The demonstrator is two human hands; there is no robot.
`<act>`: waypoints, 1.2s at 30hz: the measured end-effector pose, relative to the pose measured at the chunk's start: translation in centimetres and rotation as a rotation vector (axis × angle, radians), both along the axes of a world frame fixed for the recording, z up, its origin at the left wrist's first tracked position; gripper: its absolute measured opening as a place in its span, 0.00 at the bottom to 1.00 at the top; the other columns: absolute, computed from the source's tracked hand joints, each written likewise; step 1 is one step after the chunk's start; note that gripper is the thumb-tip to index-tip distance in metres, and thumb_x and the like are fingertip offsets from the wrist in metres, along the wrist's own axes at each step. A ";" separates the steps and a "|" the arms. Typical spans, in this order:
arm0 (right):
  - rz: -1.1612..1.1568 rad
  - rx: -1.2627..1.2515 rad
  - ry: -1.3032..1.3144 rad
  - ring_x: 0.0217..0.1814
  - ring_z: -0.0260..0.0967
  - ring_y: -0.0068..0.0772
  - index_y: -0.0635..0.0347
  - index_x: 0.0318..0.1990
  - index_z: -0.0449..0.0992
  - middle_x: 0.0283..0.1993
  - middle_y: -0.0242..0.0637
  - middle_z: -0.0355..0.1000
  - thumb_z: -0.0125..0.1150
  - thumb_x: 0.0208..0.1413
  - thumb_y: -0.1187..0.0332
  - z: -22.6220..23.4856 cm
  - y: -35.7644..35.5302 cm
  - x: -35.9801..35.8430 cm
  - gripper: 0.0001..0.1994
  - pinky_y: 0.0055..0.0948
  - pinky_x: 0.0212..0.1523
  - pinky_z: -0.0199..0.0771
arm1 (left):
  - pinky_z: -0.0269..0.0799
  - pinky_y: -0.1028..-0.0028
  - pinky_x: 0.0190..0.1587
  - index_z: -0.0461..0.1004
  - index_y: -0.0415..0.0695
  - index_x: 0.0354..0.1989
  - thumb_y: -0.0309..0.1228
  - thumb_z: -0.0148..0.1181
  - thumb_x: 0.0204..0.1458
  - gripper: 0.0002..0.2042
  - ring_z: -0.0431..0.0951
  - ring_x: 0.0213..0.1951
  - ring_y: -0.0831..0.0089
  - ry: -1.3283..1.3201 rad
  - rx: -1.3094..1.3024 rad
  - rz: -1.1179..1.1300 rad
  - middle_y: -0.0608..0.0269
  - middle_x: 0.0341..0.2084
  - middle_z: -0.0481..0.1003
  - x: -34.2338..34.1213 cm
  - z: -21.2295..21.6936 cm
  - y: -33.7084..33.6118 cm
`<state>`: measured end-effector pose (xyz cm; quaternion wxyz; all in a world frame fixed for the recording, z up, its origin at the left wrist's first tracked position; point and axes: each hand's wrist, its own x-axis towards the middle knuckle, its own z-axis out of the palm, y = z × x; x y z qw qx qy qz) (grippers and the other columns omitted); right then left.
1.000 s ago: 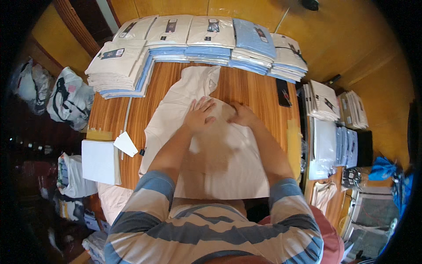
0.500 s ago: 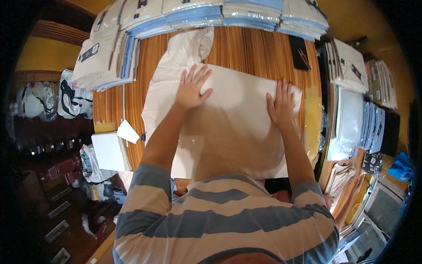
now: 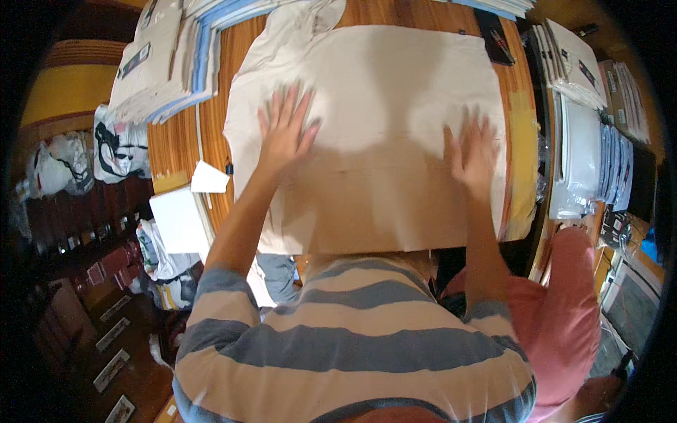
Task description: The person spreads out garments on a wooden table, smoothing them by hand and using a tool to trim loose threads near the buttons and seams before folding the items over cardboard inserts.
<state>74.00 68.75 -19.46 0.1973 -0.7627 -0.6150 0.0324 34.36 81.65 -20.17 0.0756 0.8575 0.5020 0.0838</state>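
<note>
A pale cream garment (image 3: 381,169) lies spread flat over the wooden table (image 3: 169,151), with a bunched, wrinkled part at its far left. Over the garment's left side, my left hand (image 3: 283,130) lies palm down, fingers spread. My right hand (image 3: 472,148) is palm down near its right edge, its fingers stretched out and a little blurred. Neither hand grips anything. I cannot tell how firmly the palms touch the cloth.
Stacks of folded garments (image 3: 151,67) in plastic stand at the far left, with more along the back. A black phone (image 3: 496,39) lies at the far right. White cards (image 3: 210,178) and a white pad (image 3: 176,218) sit at the left edge. Packaged clothes (image 3: 575,60) stand at right.
The garment now spreads farther back, its far edge well beyond both hands. My left hand has shifted left across it. The view has shifted, and a pink-clothed leg shows at right.
</note>
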 end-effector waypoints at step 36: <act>0.888 -0.226 0.177 0.41 0.80 0.47 0.50 0.43 0.83 0.43 0.36 0.79 0.67 0.60 0.66 0.2 6.4 -31.8 0.06 0.42 0.41 0.80 | 0.48 0.52 0.77 0.72 0.62 0.68 0.38 0.54 0.66 0.22 0.54 0.77 0.55 -0.296 -0.056 0.147 0.70 0.75 0.61 -13.6 -1.7 -9.9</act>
